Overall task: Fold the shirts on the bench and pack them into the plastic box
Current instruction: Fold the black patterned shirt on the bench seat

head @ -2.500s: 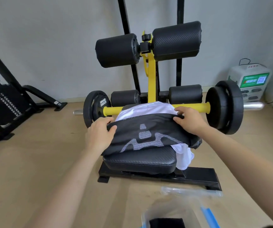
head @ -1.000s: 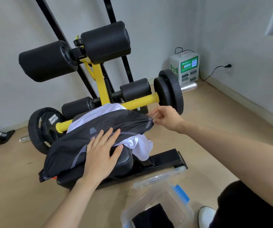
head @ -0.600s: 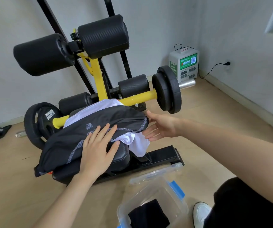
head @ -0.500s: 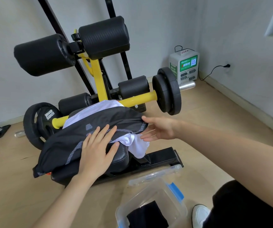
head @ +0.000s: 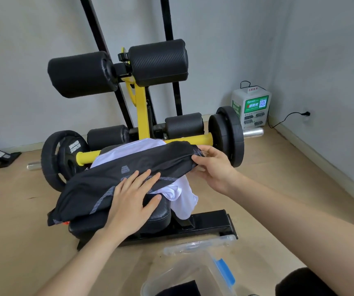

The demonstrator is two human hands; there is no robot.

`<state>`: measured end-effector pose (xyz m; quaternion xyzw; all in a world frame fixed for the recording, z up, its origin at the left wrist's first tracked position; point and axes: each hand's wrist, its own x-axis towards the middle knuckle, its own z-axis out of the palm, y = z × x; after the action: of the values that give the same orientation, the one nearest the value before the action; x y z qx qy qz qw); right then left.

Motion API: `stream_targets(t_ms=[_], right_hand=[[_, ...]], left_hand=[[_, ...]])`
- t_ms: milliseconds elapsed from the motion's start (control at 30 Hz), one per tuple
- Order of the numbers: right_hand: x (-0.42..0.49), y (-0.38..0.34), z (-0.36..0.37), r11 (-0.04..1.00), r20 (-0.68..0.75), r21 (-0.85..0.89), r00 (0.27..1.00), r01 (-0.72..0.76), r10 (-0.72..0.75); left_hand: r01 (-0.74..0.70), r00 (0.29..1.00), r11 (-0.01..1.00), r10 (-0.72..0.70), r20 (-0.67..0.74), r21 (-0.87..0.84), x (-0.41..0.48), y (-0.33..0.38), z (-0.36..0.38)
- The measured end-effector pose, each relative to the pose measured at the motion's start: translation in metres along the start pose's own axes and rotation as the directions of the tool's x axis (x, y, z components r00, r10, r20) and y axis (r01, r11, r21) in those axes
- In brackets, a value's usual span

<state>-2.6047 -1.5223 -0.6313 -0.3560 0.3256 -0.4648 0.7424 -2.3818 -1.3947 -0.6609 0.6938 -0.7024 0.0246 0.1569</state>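
My left hand (head: 129, 201) lies flat, fingers spread, on the black shirt (head: 129, 169) draped over the tabletop (head: 159, 214). My right hand (head: 214, 167): grip clamped on the shirt's right end. White shirt (head: 182, 197) underneath, hanging off the right side. Plastic box (head: 193, 272) on the floor near me, dark cloth inside

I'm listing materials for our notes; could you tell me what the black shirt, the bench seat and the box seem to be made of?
Black shirt: thin matte knit, likely synthetic; it drapes limply. Bench seat: padded, faintly glossy textured cover, probably vinyl. Box: clear hard plastic; the floor shows through it.
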Motion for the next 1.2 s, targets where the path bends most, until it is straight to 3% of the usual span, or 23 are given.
stream_targets(t_ms=[67, 133, 233, 300, 367, 433, 567, 800, 900, 1033, 1133, 1200], right_hand=[[-0.004, -0.001, 0.010, 0.984, 0.025, -0.124, 0.991, 0.131, -0.129], [-0.006, -0.002, 0.019, 0.926, 0.080, -0.284, 0.969, 0.248, -0.234], [-0.015, 0.001, 0.037, 0.838, 0.227, -0.406, 0.929, 0.364, -0.293], [-0.021, 0.008, 0.047, 0.818, 0.342, -0.424, 0.905, 0.390, -0.254], [-0.026, 0.013, 0.056, 0.792, 0.418, -0.461, 0.885, 0.400, -0.204], [-0.030, 0.017, 0.062, 0.763, 0.460, -0.496, 0.871, 0.414, -0.173], [-0.032, 0.026, 0.070, 0.701, 0.556, -0.540, 0.823, 0.466, -0.118], [-0.018, 0.032, 0.064, 0.398, 0.496, -0.702, 0.807, 0.590, -0.322], [-0.010, 0.040, 0.060, 0.248, 0.574, -0.743, 0.782, 0.622, -0.242], [-0.010, 0.053, 0.060, 0.029, 0.638, -0.770, 0.770, 0.638, -0.014], [-0.012, 0.057, 0.062, -0.122, 0.661, -0.738, 0.747, 0.664, 0.066], [-0.013, 0.058, 0.064, -0.216, 0.668, -0.709, 0.738, 0.671, 0.100]], left_hand=[[0.039, 0.999, 0.989, -0.039, 0.000, -0.145, 0.004, 0.002, -0.006], [0.076, 0.994, 0.905, -0.102, -0.040, -0.419, 0.010, 0.010, -0.017], [0.143, 0.968, 0.587, -0.250, -0.011, -0.797, 0.019, 0.027, -0.038], [0.180, 0.943, 0.382, -0.330, 0.048, -0.906, 0.022, 0.035, -0.051], [0.223, 0.916, 0.261, -0.387, 0.110, -0.939, 0.022, 0.036, -0.058], [0.256, 0.900, 0.265, -0.417, 0.129, -0.930, 0.020, 0.032, -0.060], [0.313, 0.865, 0.400, -0.495, 0.084, -0.862, 0.014, 0.015, -0.055], [0.289, 0.827, 0.434, -0.563, -0.006, -0.853, 0.006, -0.007, -0.055], [0.291, 0.808, 0.478, -0.586, -0.055, -0.829, 0.000, -0.020, -0.058], [0.382, 0.734, 0.489, -0.676, -0.064, -0.784, -0.007, -0.036, -0.062], [0.352, 0.795, 0.471, -0.607, -0.007, -0.809, -0.010, -0.040, -0.064], [0.285, 0.891, 0.583, -0.453, -0.014, -0.761, -0.013, -0.039, -0.065]])
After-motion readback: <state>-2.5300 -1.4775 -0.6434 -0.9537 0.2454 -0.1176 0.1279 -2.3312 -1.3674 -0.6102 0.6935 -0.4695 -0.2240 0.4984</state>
